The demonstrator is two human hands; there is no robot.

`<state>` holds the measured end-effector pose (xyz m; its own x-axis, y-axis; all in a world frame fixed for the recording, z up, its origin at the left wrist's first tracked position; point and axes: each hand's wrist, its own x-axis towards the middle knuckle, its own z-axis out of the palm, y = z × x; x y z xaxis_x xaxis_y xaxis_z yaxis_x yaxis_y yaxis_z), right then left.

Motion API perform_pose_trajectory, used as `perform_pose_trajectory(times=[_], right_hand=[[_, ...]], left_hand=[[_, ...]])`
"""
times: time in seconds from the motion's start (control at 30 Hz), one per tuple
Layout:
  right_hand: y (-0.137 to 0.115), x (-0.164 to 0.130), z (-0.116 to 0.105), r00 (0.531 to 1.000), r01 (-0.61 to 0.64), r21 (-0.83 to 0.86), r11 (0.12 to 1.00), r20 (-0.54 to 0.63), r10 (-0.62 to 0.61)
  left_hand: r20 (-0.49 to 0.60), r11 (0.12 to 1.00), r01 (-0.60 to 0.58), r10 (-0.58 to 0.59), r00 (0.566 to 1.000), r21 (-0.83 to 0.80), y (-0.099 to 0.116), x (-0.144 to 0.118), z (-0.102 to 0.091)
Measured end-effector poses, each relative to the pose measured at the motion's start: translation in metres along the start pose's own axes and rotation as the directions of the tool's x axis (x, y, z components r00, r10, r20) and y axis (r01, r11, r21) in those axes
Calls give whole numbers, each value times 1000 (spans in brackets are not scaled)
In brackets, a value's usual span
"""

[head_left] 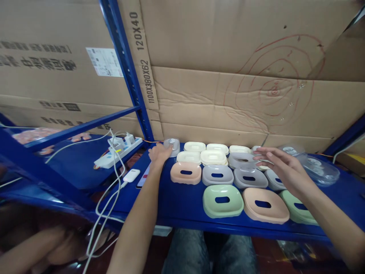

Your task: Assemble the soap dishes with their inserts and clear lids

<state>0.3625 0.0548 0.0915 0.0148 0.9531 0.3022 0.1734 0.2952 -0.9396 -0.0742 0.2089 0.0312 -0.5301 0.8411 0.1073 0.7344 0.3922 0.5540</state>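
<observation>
Three oval dishes (223,209), green, peach and green, line the near edge of your blue bench (179,207), the last partly behind your right forearm. Behind them sit one peach dish (186,179) and several grey dishes (217,182), with cream pieces (214,156) farther back. Your left hand (160,154) reaches to the back left, fingers at a small clear cover (172,145); whether that grip is closed on it cannot be told. Your right hand (285,167) hovers over the right-hand dishes, its grip open, fingers extended, tips near a small pale piece (256,149); contact is unclear. Clear plastic covers (321,172) lie beyond it. To your left are a white power strip (118,153) and a phone (142,182).
</observation>
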Motion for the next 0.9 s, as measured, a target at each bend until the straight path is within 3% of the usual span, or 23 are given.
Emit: perform_pose_trajectory(times=[0.3, 0.4, 0.47, 0.57, 0.63, 0.8, 0.9], right_hand=[[4, -2, -18, 998, 20, -29, 999, -65, -21], [10, -2, -36, 995, 48, -156, 987, -82, -61], [17, 0, -52, 982, 111, -401, 909, -96, -162], [32, 7, -84, 940, 204, -775, 599, -16, -342], [47, 13, -108, 934, 198, -864, 464, 23, -356], [79, 20, -164, 963, 44, -895, 445, -80, -256], [89, 19, -180, 970, 3, -885, 465, -109, -215]], left_hand=[[8, 992, -75, 74, 997, 106, 0, -4, -5], [39, 984, -137, 133, 990, 116, 1, -6, -4], [58, 978, -173, 167, 984, 119, 2, -9, -2], [62, 972, -199, 193, 979, 126, 4, -13, 1], [53, 970, -208, 202, 978, 129, 5, -15, 3], [36, 962, -232, 229, 973, 143, 8, -19, 7], [36, 954, -250, 247, 968, 165, 9, -20, 10]])
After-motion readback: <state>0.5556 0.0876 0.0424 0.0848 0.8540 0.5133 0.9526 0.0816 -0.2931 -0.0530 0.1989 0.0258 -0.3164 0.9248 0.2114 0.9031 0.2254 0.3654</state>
